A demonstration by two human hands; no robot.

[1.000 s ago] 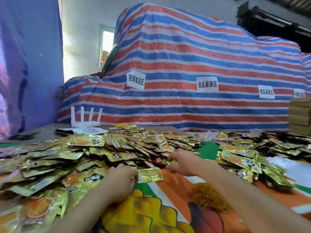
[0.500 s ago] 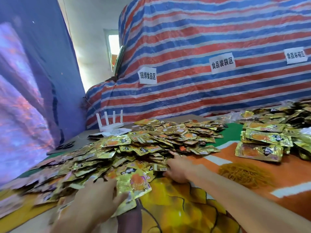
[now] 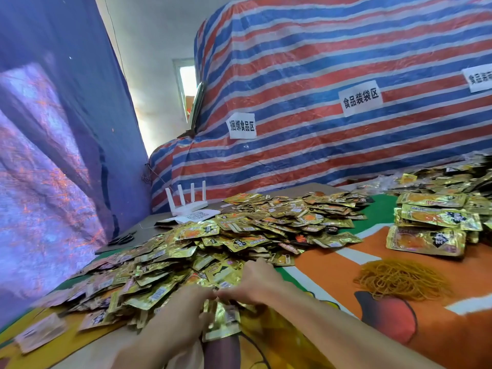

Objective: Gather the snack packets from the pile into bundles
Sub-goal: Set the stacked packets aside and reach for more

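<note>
Hands met at the near edge of the pile [image 3: 239, 235] of gold snack packets, which sprawled across the left and middle of the printed tablecloth [image 3: 332, 265]. There the left hand [image 3: 181, 312] curled round a small stack of packets [image 3: 222, 320] held on edge, and the right hand [image 3: 255, 283] pinched the same stack at its top, though blur hid the exact finger placement. Stacked bundles [image 3: 426, 238] lay well apart to the right, with a heap of tan rubber bands [image 3: 402, 280] near them. Behind the pile stood a white router [image 3: 186, 203], before a striped tarpaulin [image 3: 319, 75].
</note>
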